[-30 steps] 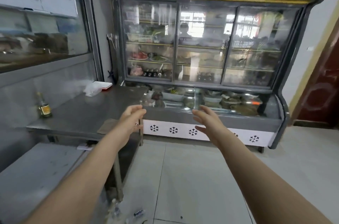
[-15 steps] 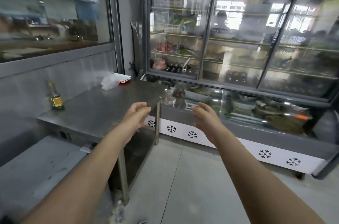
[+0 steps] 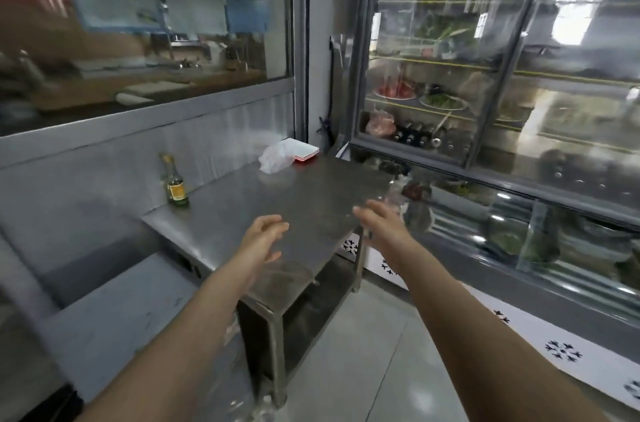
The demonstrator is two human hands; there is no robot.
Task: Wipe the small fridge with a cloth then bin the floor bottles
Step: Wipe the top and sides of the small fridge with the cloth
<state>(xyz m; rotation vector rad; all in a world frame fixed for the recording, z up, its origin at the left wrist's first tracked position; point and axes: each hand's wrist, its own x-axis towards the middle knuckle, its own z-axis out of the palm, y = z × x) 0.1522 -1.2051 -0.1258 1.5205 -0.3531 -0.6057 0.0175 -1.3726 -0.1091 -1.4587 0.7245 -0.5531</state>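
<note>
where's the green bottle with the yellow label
Head view, left of centre: the green glass bottle stands upright on the steel table, back-left corner, beside the metal wall.

The left hand (image 3: 260,242) and right hand (image 3: 378,225) are bare. The left forearm (image 3: 194,321) and right forearm (image 3: 453,314) are slender and uncovered along all that shows.

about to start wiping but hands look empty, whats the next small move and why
Probably lower the left hand onto what looks like a flat brownish cloth at the near corner of the grey steel table and grip it. That hand hovers open just above it; the right hand is empty too, and wiping needs a cloth.
</note>
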